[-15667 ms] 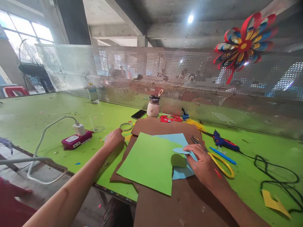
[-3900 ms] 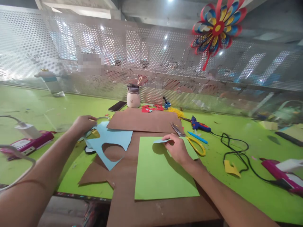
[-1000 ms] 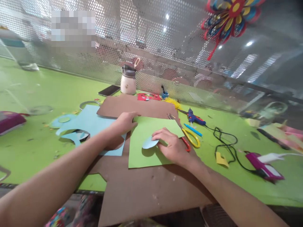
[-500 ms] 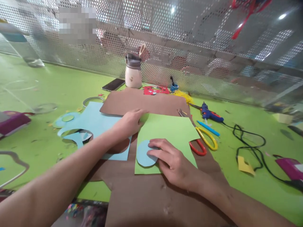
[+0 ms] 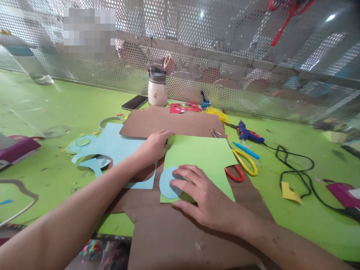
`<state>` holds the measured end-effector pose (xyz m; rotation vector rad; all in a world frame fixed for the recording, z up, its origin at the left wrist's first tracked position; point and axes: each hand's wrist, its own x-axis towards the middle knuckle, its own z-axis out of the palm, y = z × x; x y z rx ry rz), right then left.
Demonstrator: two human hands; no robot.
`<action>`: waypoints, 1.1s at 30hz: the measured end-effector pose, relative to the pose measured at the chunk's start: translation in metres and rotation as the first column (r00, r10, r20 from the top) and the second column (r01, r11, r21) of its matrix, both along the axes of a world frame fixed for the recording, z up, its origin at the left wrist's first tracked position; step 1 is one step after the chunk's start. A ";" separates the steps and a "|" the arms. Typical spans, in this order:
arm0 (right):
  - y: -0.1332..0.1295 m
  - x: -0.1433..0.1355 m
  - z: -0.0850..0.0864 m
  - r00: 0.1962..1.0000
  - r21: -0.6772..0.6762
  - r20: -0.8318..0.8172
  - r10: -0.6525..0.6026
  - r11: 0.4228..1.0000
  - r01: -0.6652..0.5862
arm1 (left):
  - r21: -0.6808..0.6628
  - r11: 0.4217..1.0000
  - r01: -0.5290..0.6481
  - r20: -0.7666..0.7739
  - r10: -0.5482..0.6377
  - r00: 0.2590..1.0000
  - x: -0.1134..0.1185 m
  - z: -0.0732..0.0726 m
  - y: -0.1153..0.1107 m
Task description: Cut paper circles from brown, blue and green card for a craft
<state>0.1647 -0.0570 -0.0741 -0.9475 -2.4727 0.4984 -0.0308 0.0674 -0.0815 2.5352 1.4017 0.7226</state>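
Fingers (image 5: 183,184) of the right hand (image 5: 206,200), loose and spread, rested on the blue disc (image 5: 168,185) at the lower-left corner of the green sheet (image 5: 204,153), mid-frame! Left hand (image 5: 154,147) sat by the sheet's upper-left corner, grip impossible to tell; scissors (image 5: 235,179) poked out right of centre.

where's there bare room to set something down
Mostly bare: tabletop between the clear cup and phone; brown cardboard nearer than the green paper. Crowded: around the left hand and right hand, with blue paper, blue disc and scissors.
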 end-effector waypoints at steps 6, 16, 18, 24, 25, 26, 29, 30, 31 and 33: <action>0.002 0.002 -0.005 0.996 0.040 0.068 -0.064 0.997 0.061 | -0.001 1.000 -0.014 -0.027 0.014 1.000 0.003 0.003 -0.001; 0.003 0.006 -0.012 0.988 -0.012 -0.081 -0.133 0.991 0.133 | 0.096 0.992 -0.085 -0.208 0.104 0.973 -0.010 0.028 -0.015; 0.004 0.007 -0.014 0.984 -0.026 -0.105 -0.142 0.990 0.140 | 0.097 0.991 -0.089 -0.304 0.115 0.946 -0.016 0.042 -0.026; 0.006 0.009 -0.017 0.970 -0.101 -0.164 -0.178 0.981 0.162 | -0.163 0.981 0.100 -0.350 -0.152 0.924 -0.014 0.060 -0.082; 0.006 0.010 -0.017 0.969 -0.102 -0.172 -0.177 0.982 0.161 | -0.182 0.973 0.142 -0.332 -0.197 0.923 -0.012 0.056 -0.091; 0.006 0.010 -0.017 0.969 -0.101 -0.178 -0.174 0.982 0.158 | -0.207 0.963 0.174 -0.320 -0.235 0.918 -0.011 0.052 -0.099; 0.005 0.010 -0.016 0.968 -0.108 -0.188 -0.167 0.983 0.149 | -0.196 0.963 0.187 -0.290 -0.239 0.927 -0.009 0.036 -0.113; 0.004 0.011 -0.015 0.967 -0.112 -0.191 -0.169 0.982 0.149 | -0.184 0.966 0.182 -0.280 -0.229 0.932 -0.010 0.031 -0.114; 0.004 0.011 -0.014 0.966 -0.115 -0.193 -0.174 0.981 0.154 | -0.175 0.967 0.184 -0.267 -0.226 0.937 -0.010 0.028 -0.115; 0.004 0.011 -0.012 0.964 -0.121 -0.194 -0.181 0.980 0.160 | -0.169 0.969 0.182 -0.240 -0.220 0.946 -0.011 0.025 -0.115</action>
